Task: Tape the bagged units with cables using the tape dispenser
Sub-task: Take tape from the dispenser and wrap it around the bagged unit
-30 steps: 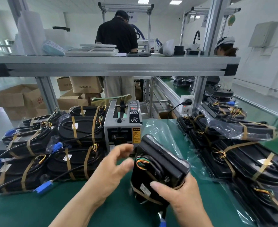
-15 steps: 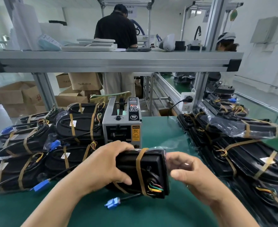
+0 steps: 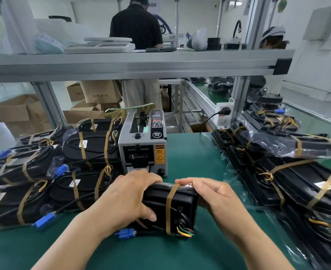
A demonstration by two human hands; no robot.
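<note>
The right hand [image 3: 217,199] has been closed onto the unit [image 3: 180,207], which is gripped likewise by the left hand [image 3: 129,197], just before the dispenser [image 3: 143,145]. It is judged stiff but bag-slick, best held by its ends.

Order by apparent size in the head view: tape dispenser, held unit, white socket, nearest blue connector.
1-2. Tape dispenser, held unit: look alike; the unit is partly covered.
3. White socket.
4. Nearest blue connector.

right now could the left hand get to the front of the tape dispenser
Probably yes. The tape dispenser stands just beyond the left hand, nothing between them. That hand grips the bagged unit, though, so it would have to let go first.
</note>
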